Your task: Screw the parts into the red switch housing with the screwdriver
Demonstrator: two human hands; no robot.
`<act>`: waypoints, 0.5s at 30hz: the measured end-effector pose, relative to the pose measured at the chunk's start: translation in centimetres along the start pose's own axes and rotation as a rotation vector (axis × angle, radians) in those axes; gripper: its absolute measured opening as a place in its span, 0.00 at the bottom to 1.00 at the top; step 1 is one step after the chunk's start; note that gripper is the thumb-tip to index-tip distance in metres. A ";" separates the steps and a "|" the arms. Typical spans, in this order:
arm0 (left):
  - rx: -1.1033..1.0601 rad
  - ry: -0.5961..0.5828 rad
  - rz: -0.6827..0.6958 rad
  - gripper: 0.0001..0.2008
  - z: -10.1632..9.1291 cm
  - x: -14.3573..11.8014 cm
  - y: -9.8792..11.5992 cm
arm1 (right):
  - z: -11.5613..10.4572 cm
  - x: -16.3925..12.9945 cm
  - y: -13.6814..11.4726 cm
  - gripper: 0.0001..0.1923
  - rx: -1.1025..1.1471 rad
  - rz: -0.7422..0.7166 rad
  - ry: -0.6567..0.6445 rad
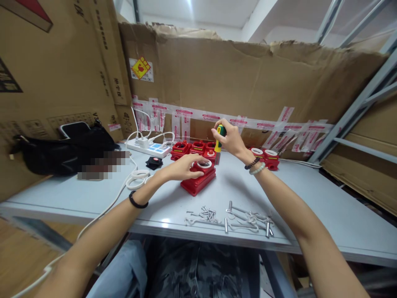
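My left hand grips a red housing from its left side, thumb in front and fingers over the top. A white ring sits in the round opening on top of that housing. Up and to the right, my right hand is closed round the yellow and green handle of a screwdriver. The screwdriver points down, its shaft beside the red parts behind; I cannot tell whether its tip touches anything. On the table in front lie several screws in a loose pile.
Red housings stand at the back, more at the right. Metal rods with strings lie near the front edge. To the left are white rings, a black object, a power strip and a black bag. Cardboard walls the back.
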State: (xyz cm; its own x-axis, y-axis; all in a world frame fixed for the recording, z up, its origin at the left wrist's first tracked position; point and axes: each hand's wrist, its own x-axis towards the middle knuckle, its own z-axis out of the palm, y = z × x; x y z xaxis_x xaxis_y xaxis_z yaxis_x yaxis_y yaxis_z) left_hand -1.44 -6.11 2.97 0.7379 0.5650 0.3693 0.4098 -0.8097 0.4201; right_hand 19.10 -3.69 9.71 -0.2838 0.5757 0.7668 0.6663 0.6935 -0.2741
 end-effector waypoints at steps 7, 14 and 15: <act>0.266 0.164 -0.146 0.15 1.8 0.3 1.1 | -2.9 0.0 -1.3 0.08 0.020 0.017 0.207; 0.091 0.285 -0.259 0.24 1.0 0.5 1.0 | -5.2 -5.1 -4.0 0.07 0.105 0.073 0.173; 0.035 0.272 -0.240 0.24 0.4 0.4 0.5 | -5.4 -5.7 -4.0 0.07 0.112 0.087 0.162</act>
State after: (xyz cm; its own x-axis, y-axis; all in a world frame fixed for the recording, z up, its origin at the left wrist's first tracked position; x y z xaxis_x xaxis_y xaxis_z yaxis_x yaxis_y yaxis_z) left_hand -0.67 -6.39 2.99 0.4503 0.7574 0.4728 0.5756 -0.6511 0.4948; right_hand 21.75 -12.10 9.55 -0.1082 0.5644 0.8184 0.5998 0.6936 -0.3990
